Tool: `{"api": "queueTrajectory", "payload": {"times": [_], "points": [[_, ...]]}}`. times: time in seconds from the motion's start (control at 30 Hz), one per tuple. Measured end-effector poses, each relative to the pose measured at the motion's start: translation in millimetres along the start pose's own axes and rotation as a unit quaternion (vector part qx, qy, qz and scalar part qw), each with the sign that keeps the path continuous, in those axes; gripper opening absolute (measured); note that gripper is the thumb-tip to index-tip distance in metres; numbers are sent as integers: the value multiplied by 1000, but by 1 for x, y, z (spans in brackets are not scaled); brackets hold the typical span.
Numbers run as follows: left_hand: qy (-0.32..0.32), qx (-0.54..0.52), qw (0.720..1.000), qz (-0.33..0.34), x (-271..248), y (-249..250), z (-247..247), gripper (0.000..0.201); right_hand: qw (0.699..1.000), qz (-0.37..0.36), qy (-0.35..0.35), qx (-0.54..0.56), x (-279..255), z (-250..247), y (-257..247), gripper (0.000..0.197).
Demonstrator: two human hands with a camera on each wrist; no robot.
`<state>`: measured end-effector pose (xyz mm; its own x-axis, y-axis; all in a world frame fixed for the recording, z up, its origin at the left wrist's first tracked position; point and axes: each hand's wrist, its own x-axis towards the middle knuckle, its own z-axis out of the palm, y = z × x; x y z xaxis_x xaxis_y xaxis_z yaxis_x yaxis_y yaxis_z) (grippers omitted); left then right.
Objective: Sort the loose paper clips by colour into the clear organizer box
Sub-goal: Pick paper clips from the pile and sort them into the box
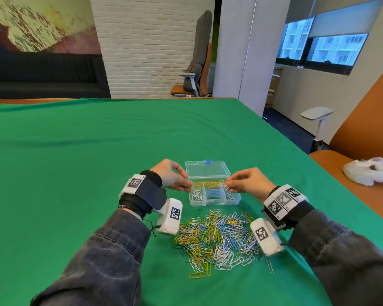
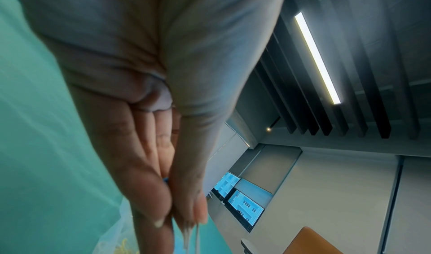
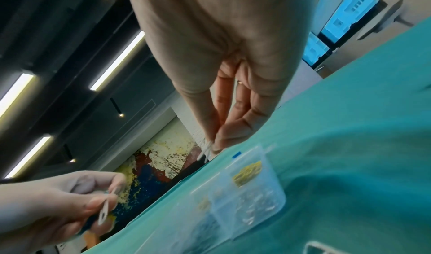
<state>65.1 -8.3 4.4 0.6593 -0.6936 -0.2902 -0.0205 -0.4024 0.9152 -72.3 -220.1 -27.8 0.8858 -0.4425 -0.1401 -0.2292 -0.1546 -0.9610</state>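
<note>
Paper clips (image 1: 217, 237) lie mostly unsorted in a mixed heap of yellow, white, blue and green on the green cloth (image 1: 75, 162), near the person and just in front of the clear organizer box (image 1: 215, 200). In the head view the box stands open, its lid tipped up on the far side. White clips fill its near left compartment, blue ones the middle, yellow ones the far row, and a few pale ones the right. The heap looks far larger than what is sorted, so I judge the job early on. The left hand (image 1: 173, 176) pinches a small clip over the box's left edge; the right hand (image 1: 245, 184) pinches white clips over its right side.

From the left wrist, thumb and fingers (image 2: 149, 199) press together on pale clips, with a speck of blue between them.

From the right wrist, the fingertips (image 3: 224, 136) pinch white clips above the box (image 3: 275, 182), where yellow clips show inside. The other hand (image 3: 53, 202) holds a pale clip.
</note>
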Motion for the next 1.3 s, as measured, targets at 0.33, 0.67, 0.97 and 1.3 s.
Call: {"api": "queueTrajectory", "payload": {"times": [0.33,0.67,0.97,1.3], "points": [[-13,-6,1000,5,2,-1,3,20,985,52,-2,-162,10,-23,-3,7],[-16,-6,1000,8,1,1,3,20,982,48,-26,-183,9,-26,-9,15],[-3,-9,1000,8,1,0,3,22,990,-1,-60,-126,10,6,-28,6],[10,-13,1000,11,1,-2,-1,24,983,-23,-76,-168,21,52,-31,16]]}}
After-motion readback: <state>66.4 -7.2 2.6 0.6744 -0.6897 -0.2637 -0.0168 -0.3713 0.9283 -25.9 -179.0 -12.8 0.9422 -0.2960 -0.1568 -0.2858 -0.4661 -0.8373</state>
